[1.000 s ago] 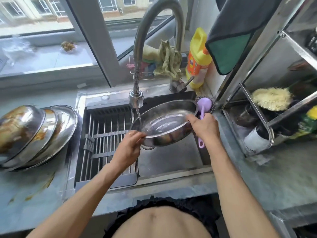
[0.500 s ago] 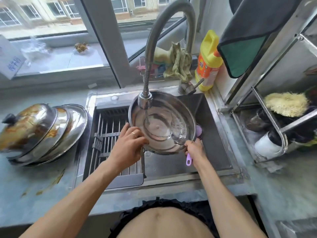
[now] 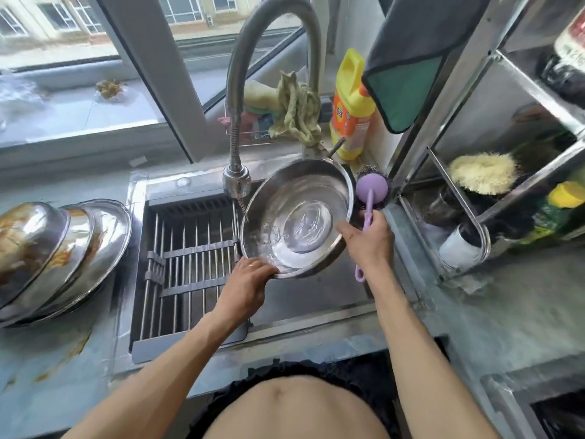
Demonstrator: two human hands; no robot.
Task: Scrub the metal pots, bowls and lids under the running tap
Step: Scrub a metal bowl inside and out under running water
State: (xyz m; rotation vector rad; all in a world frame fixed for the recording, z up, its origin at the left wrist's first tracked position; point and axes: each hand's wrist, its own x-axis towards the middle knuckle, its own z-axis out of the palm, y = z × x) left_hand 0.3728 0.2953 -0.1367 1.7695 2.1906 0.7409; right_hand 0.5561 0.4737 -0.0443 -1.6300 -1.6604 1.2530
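A shiny metal bowl (image 3: 297, 213) is held tilted over the sink (image 3: 332, 299), its inside facing me, with water pooled in it. My left hand (image 3: 247, 283) grips its lower rim. My right hand (image 3: 368, 240) holds the bowl's right side and also grips the purple handle of a steel-wool scrubber (image 3: 371, 186), whose head points up beside the bowl. The tap head (image 3: 235, 182) hangs just left of the bowl and a thin stream of water runs onto the bowl's left rim. Dirty metal lids (image 3: 57, 255) lean stacked on the counter at left.
A grey slatted drain rack (image 3: 186, 264) fills the sink's left half. A yellow detergent bottle (image 3: 351, 106) and a rag (image 3: 297, 109) stand behind the sink. A metal shelf rack (image 3: 474, 185) with brushes and sponges stands at right. A dark cloth (image 3: 408, 58) hangs above.
The bowl has swung right, out from directly under the tap, and tilted. My right hand rose along the bowl's right side, bringing the scrubber head up into view.
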